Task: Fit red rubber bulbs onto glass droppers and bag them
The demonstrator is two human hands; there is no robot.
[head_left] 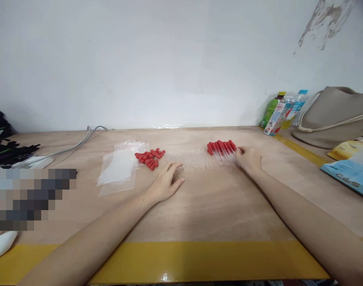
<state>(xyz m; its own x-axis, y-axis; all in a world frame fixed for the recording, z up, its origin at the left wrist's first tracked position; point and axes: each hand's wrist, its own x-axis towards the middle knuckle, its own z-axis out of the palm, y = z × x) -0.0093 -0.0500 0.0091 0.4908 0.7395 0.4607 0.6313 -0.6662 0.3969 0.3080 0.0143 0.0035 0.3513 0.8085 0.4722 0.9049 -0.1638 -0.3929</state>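
Left to right along your work: clear plastic bags [117,169] lie flat and overlapping, probably limp and slick, so lift them by a free edge. Just right of them, loose red caps [144,158] sit in a small heap; they look light and rubbery, likely to squash a little, best taken around the middle. Your left hand [164,184] rests near that heap, fingers loosely spread and thumb well apart, fingertips at the near edge of the row of clear tubes [193,159]; you don't appear to have hold of anything. Those tubes lie side by side, thin, straight and probably stiff, slippery and apt to roll; if glass, fragile, so pinch one gently near an end. Further right, red-capped tubes [221,149] lie close together, caps toward the wall. At their right end your right hand [249,159] has thumb and forefinger pinched together, apparently on one of them, though detail is small. Under it all, a smooth wooden tabletop [199,210], yellow tape [199,262] along your edge. Room, same order: dark cables [17,153], a grey cable [75,145], a pale wall [139,63] behind, bottles [270,111], a drawstring bag [336,113], a blue packet [348,176].
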